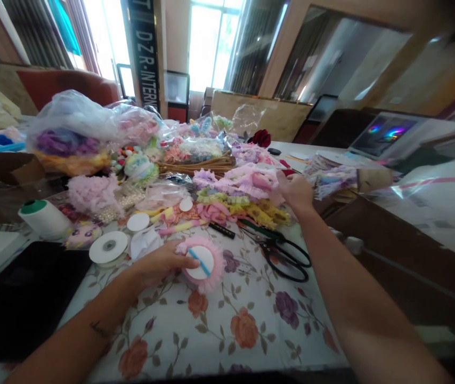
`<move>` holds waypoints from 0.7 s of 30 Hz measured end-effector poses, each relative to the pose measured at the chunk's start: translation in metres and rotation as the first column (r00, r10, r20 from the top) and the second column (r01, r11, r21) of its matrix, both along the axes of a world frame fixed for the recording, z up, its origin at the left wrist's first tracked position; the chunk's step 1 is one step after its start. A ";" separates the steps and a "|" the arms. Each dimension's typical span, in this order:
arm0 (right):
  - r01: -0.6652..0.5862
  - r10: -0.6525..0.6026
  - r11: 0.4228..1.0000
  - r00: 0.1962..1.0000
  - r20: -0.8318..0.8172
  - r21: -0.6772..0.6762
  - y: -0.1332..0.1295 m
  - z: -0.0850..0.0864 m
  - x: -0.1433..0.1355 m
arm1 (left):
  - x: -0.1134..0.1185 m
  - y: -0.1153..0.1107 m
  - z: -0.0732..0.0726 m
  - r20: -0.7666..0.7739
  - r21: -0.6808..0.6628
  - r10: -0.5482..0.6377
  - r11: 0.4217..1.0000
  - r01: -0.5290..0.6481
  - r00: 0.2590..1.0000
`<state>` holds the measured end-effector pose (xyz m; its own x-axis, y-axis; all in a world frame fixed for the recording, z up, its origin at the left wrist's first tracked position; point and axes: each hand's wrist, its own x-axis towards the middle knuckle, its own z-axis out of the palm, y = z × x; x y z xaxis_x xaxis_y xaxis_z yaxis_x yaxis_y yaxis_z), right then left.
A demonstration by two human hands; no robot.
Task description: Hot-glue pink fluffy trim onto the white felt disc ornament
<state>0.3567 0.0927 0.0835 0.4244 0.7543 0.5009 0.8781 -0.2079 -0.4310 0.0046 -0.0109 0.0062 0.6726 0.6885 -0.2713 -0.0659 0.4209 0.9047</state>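
My left hand (163, 262) grips a round pink ruffled piece (217, 261) with a white disc centre, thumb on top beside a short blue strip (199, 261) lying across the disc. My right hand (297, 191) reaches to the far right of the heap, its fingers curled against pink ruffled trim (265, 178); the fingertips are partly hidden. Lilac, green and yellow frilly trims (271, 212) lie beside and below it. Black-handled scissors (287, 258) rest on the floral tablecloth (259, 298), nearer me than the right hand. A small black strip (221, 230) lies left of them.
To the left are a white ribbon spool (108, 248), a thread cone (43, 218), a white disc (138, 222) and a black flat item (27, 298). Plastic bags of yarn (71, 128) and brown sticks (199, 166) form the heap. Brown cardboard (391, 256) stands at right.
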 end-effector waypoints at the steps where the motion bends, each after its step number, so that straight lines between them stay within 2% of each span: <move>1: 0.037 -0.040 0.996 0.999 0.034 0.087 -0.010 0.000 -0.011 | 0.000 0.000 0.000 0.005 0.001 -0.001 1.000 0.001 1.000; 2: 0.032 -0.043 0.988 0.997 0.066 0.151 -0.020 -0.001 -0.023 | 0.000 0.000 0.000 0.007 0.001 0.000 1.000 0.000 1.000; 3: -0.065 0.035 0.973 0.990 0.138 0.222 -0.031 -0.004 -0.038 | 0.001 0.000 0.000 0.005 0.002 0.003 1.000 -0.003 1.000; 4: -0.213 0.168 0.953 0.963 0.212 0.214 -0.041 -0.008 -0.053 | 0.001 0.000 0.000 0.001 0.004 0.005 1.000 -0.005 1.000; 5: -0.381 0.337 0.917 0.900 0.276 0.121 -0.050 -0.014 -0.069 | 0.001 0.000 0.001 -0.002 0.007 0.006 1.000 -0.006 1.000; 6: -0.481 0.452 0.876 0.842 0.294 0.032 -0.056 -0.020 -0.084 | 0.001 -0.001 0.001 -0.001 0.010 0.001 1.000 -0.001 1.000; 8: -0.557 0.581 0.812 0.747 0.323 -0.172 -0.063 -0.035 -0.109 | 0.001 -0.001 0.001 0.004 0.023 -0.028 0.999 0.028 1.000; 11: -0.484 0.588 0.803 0.739 0.329 -0.348 -0.057 -0.052 -0.131 | -0.001 -0.001 0.001 -0.007 0.048 -0.081 0.995 0.082 0.997; 15: -0.496 0.604 0.785 0.745 0.282 -0.371 -0.040 -0.059 -0.137 | -0.003 0.001 -0.001 -0.012 0.052 -0.082 0.995 0.082 0.997; 19: -0.540 0.610 0.779 0.770 0.187 -0.317 -0.039 -0.041 -0.121 | -0.002 0.002 -0.002 -0.001 0.043 -0.078 0.996 0.078 0.997; 21: -0.624 0.635 0.761 0.773 0.004 -0.176 -0.045 -0.025 -0.110 | -0.002 0.002 -0.002 -0.008 0.043 -0.090 0.995 0.090 0.996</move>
<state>0.2469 0.0473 0.0588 -0.2006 0.9104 0.3619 0.8579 0.3416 -0.3838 0.0024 -0.0087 0.0039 0.7308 0.6362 -0.2471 -0.0239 0.3857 0.9223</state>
